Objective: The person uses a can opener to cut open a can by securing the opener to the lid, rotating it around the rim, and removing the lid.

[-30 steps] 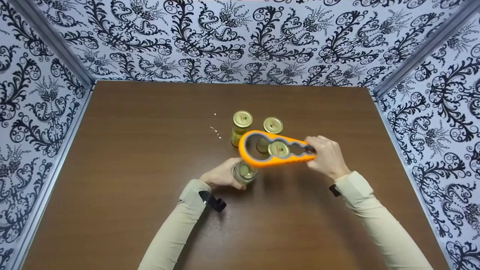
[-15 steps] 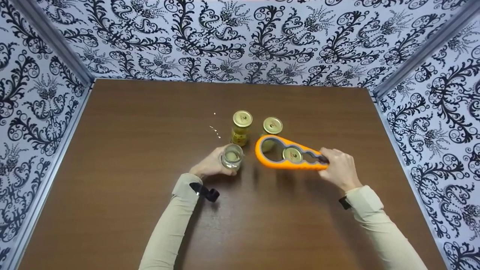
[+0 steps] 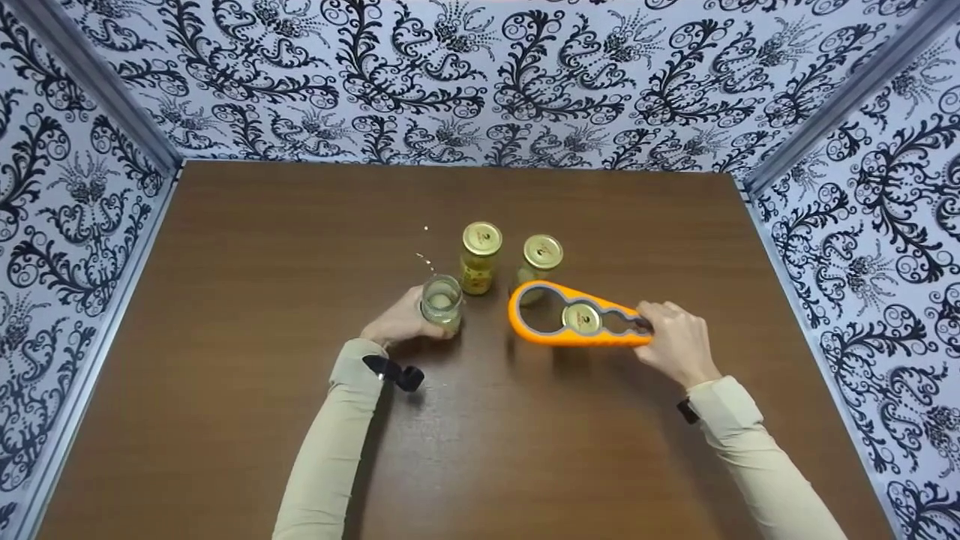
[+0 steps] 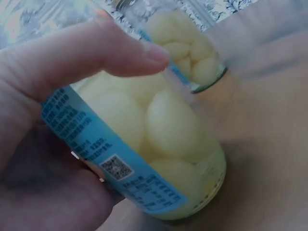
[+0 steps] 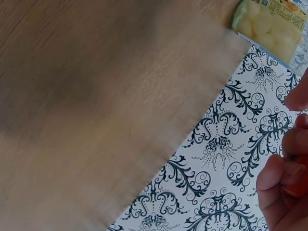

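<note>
Hands: Set well apart, a person's left hand (image 3: pixel 403 319) wraps round a lidless, clear glass jar (image 3: pixel 442 309) of pale fruit while the right hand (image 3: pixel 679 341) grips the narrow end of an orange, grey-lined jar opener (image 3: pixel 574 340).

Uncovered jar: Left of the group, mouth bare; a sharp tilt could spill its contents, and wet glass might slip. Whether its base touches the brown wooden tabletop (image 3: pixel 300 285) cannot be told.

Gold lid: One round metal lid (image 3: pixel 582 319) sits within the opener's middle opening; if loosely seated, it could drop when the tool tips.

Capped neighbours: A gold-capped glass jar with a yellow label (image 3: pixel 478 270) stands just beside the held one, within reach of a knock; a second gold-capped glass jar (image 3: pixel 541 259) stands behind the opener, whose wide end could catch and topple it.
</note>
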A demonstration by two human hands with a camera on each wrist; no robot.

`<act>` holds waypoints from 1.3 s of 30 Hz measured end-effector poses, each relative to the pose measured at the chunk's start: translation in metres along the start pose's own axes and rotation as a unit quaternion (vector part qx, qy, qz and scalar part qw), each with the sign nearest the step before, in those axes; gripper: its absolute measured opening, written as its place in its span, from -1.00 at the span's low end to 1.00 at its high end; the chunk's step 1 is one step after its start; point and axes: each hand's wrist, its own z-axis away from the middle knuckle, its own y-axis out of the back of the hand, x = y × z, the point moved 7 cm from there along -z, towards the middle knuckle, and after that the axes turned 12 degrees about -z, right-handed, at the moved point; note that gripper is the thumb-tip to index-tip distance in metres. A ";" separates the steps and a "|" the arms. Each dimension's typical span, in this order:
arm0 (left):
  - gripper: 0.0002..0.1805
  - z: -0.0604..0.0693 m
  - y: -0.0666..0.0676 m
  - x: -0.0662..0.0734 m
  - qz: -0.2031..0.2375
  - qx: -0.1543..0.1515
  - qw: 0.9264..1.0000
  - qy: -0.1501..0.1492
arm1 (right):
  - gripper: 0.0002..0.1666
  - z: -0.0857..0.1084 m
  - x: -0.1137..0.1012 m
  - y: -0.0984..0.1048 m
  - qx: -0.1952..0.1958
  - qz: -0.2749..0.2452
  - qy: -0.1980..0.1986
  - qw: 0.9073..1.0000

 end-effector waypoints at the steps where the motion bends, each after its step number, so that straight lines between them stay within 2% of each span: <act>1: -0.36 0.000 0.002 -0.001 -0.002 0.001 1.000 0.002 | -0.70 0.001 -0.001 0.000 0.001 0.000 -0.001 1.000; 4: -0.37 0.000 0.008 -0.004 -0.027 0.011 1.000 0.008 | -0.71 0.003 -0.004 -0.001 0.003 0.000 -0.002 1.000; 6: -0.37 0.000 0.014 -0.006 -0.025 0.018 0.999 0.013 | -0.71 0.003 -0.006 -0.001 0.002 0.000 -0.003 1.000; 13: -0.54 0.004 0.032 0.013 -0.007 0.049 0.998 0.041 | -0.68 0.009 -0.009 -0.005 0.000 -0.003 -0.013 1.000; 15: -0.53 0.002 0.038 0.012 -0.008 0.066 0.997 0.045 | -0.69 0.012 -0.008 -0.007 0.000 -0.003 -0.016 1.000; 25: -0.57 -0.009 0.064 0.010 -0.013 0.110 0.994 0.028 | -0.69 0.018 -0.009 -0.009 0.003 -0.004 -0.028 1.000; 30: -0.57 -0.011 0.075 0.010 -0.021 0.134 0.990 0.039 | -0.69 0.017 -0.009 -0.010 0.006 -0.006 -0.029 1.000; 33: -0.54 -0.012 0.078 0.010 -0.013 0.139 0.989 0.048 | -0.69 0.018 -0.009 -0.011 0.004 -0.006 -0.030 1.000; 39: -0.51 -0.015 0.079 0.010 -0.018 0.126 0.990 0.053 | -0.68 0.021 -0.010 -0.009 0.011 0.000 -0.031 0.999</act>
